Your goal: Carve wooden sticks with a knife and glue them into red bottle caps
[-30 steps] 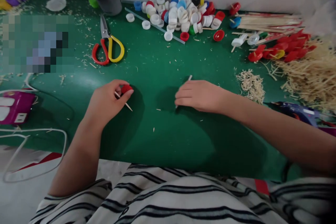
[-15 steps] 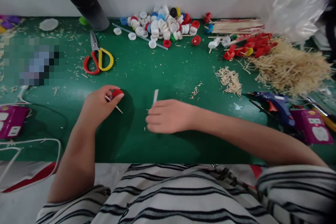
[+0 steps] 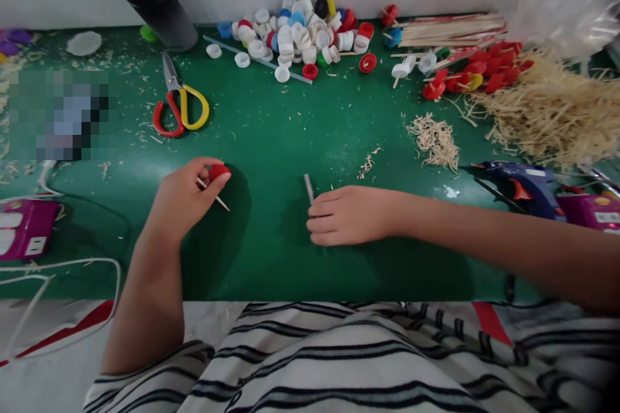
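Note:
My left hand (image 3: pixel 186 197) pinches a red bottle cap (image 3: pixel 219 172) with a pointed wooden stick (image 3: pixel 221 202) at it; the fingers partly hide both. To the right, my right hand (image 3: pixel 339 214) is closed low over the green table, back of the hand upward. Out of its fist pokes a thin pale grey strip (image 3: pixel 309 188), whose held end is hidden and whose kind I cannot make out. Small wood shavings (image 3: pixel 371 163) lie just beyond this hand.
Scissors (image 3: pixel 180 103) lie behind my left hand. Bottle caps (image 3: pixel 295 35) are heaped along the wall beside a dark bottle (image 3: pixel 155 3). Red caps on sticks (image 3: pixel 494 68), a heap of wood shavings (image 3: pixel 557 110) and a blue glue gun (image 3: pixel 526 181) occupy the right side.
My right hand has moved to the right with the pale strip, away from my left hand. The left hand keeps its grip on the cap and stick, almost unmoved. The view has shifted slightly.

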A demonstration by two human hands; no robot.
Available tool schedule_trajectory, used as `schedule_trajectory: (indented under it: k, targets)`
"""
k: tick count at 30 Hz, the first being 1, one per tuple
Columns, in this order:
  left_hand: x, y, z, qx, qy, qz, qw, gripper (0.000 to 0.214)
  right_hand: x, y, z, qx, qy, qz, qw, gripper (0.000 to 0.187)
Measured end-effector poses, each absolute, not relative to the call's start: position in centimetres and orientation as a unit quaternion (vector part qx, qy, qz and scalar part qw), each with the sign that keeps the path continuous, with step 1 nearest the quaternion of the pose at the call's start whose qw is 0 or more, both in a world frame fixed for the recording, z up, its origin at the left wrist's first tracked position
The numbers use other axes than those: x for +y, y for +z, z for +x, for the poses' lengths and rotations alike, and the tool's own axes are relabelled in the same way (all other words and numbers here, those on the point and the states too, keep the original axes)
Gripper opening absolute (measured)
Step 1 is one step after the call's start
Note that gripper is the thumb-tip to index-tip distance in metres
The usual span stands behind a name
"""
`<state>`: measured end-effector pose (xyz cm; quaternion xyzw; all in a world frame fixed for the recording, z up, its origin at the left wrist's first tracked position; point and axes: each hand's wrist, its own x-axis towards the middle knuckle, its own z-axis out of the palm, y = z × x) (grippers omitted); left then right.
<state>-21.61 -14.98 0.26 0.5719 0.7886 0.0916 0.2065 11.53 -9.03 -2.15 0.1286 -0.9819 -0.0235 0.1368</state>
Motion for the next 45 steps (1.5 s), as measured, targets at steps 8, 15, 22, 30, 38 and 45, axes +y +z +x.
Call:
schedule_trajectory:
  k: [8, 15, 22, 30, 38, 45]
  targets:
    - [-15.0, 0.2, -21.7, 0.786, 0.085, 0.577, 0.205, 0.044, -6.7, -0.3, 19.7, -0.996, -0.016, 0.009, 0.082, 0.028]
    - [-15.0, 0.1, -21.9, 0.791, 0.084, 0.568, 0.211, 0.042, -11.1, 4.1, 23.6, -0.973, 0.084, -0.184, 0.110, 0.034]
    - [-14.9, 0.6, -21.4, 0.806, 0.058, 0.550, 0.210, 0.043, -17.1, 0.3, 25.9, -0.970, 0.096, -0.203, 0.089, 0.040]
    - [-14.7, -0.6, -22.1, 0.802, 0.059, 0.569, 0.172, 0.045, -9.4, -2.7, 22.1, -0.970, 0.042, -0.204, 0.124, 0.037]
    - [-14.7, -0.8, -22.3, 0.796, 0.059, 0.581, 0.158, 0.044, -8.2, -1.1, 20.3, -0.948, 0.080, -0.283, 0.125, 0.035]
    - [-14.9, -0.4, -21.9, 0.798, 0.063, 0.580, 0.152, 0.040, -17.2, 1.1, 25.9, -0.948, 0.154, -0.266, 0.081, 0.036]
